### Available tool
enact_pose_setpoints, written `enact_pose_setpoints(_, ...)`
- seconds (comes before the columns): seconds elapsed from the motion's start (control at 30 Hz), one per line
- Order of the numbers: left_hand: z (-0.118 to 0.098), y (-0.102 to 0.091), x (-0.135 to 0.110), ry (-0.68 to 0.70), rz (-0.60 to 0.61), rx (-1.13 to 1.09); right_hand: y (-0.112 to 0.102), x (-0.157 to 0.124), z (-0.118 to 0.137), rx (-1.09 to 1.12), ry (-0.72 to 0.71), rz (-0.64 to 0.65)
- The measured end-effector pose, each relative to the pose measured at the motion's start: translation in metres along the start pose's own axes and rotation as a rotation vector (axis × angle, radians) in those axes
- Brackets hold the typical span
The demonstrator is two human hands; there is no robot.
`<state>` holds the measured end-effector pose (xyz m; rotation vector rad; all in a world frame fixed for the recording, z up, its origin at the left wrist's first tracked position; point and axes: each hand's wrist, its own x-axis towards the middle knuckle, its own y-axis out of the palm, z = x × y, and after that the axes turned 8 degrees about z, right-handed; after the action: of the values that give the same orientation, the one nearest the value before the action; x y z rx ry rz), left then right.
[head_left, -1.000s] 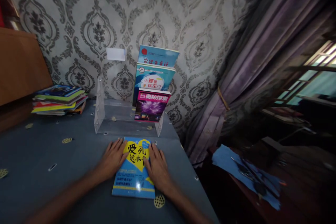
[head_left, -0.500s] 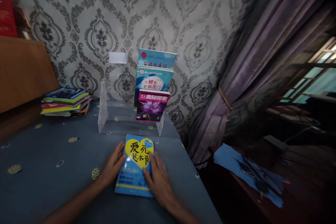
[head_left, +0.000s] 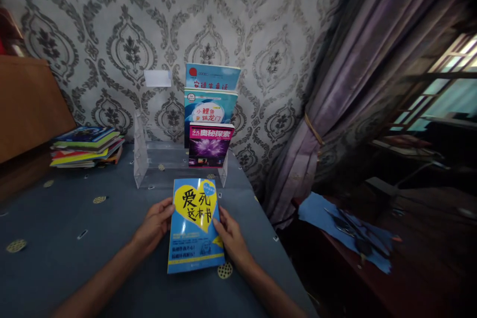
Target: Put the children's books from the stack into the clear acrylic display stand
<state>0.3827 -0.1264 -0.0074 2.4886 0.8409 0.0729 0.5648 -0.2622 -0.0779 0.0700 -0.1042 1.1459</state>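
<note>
A blue book (head_left: 192, 241) with a yellow heart on its cover is held between both hands, its top tilted up off the table. My left hand (head_left: 155, 221) grips its left edge, thumb towards the front and fingers at the side and behind. My right hand (head_left: 231, 231) is closed on the right edge, thumb on the cover. Behind the book stands a clear acrylic book rack (head_left: 140, 151). In its right side, stepped one behind another, are a pink and purple book (head_left: 210, 146), a teal book (head_left: 212, 104) and a light blue book (head_left: 212, 77).
A pile of several books (head_left: 87, 146) lies at the back left, beside a brown wooden panel (head_left: 33, 104). A small white card (head_left: 157, 78) shows above the rack's left side. Right of the table, a blue cloth (head_left: 320, 213) with dark tools lies below a purple curtain (head_left: 335, 99).
Both hands have raised the book's top edge from lying flatter on the table. My right hand has shifted from over the cover to the right edge. The view has moved slightly.
</note>
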Motion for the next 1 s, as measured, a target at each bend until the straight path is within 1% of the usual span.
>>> enact_pose_setpoints(0.03,-0.006,0.003,0.001,0.021,0.015,0.022,-0.001,0.005,0.007,0.079,0.021,0.056)
enact_pose_setpoints(0.1,-0.017,0.008,0.007,0.074,0.039,0.083,-0.003,0.016,0.023,0.166,0.031,0.134)
enact_pose_setpoints(0.17,-0.027,0.012,0.016,0.141,0.051,0.147,-0.007,0.029,0.041,0.17,-0.029,0.151)
enact_pose_setpoints(0.23,-0.039,0.017,0.029,0.228,0.054,0.203,-0.012,0.045,0.059,0.103,-0.122,0.172)
enact_pose_setpoints(0.3,-0.053,0.022,0.046,0.341,0.063,0.256,-0.018,0.064,0.077,0.0,-0.247,0.141)
enact_pose_setpoints(0.4,-0.078,0.032,0.075,0.549,0.1,0.366,-0.026,0.092,0.106,-0.194,-0.439,0.049)
enact_pose_setpoints(0.5,-0.104,0.042,0.1,0.789,0.127,0.542,-0.033,0.117,0.133,-0.386,-0.534,-0.036)
enact_pose_setpoints(0.57,-0.118,0.049,0.112,0.917,0.135,0.626,-0.038,0.13,0.145,-0.458,-0.585,-0.088)
enact_pose_setpoints(0.63,-0.126,0.053,0.121,0.997,0.135,0.688,-0.042,0.141,0.15,-0.488,-0.628,-0.117)
enact_pose_setpoints(0.73,-0.127,0.054,0.132,1.053,0.129,0.75,-0.049,0.152,0.146,-0.498,-0.669,-0.121)
enact_pose_setpoints(0.87,-0.118,0.048,0.145,1.071,0.12,0.783,-0.057,0.161,0.135,-0.491,-0.687,-0.103)
enact_pose_setpoints(1.0,-0.114,0.045,0.152,1.078,0.121,0.779,-0.064,0.165,0.134,-0.495,-0.697,-0.073)
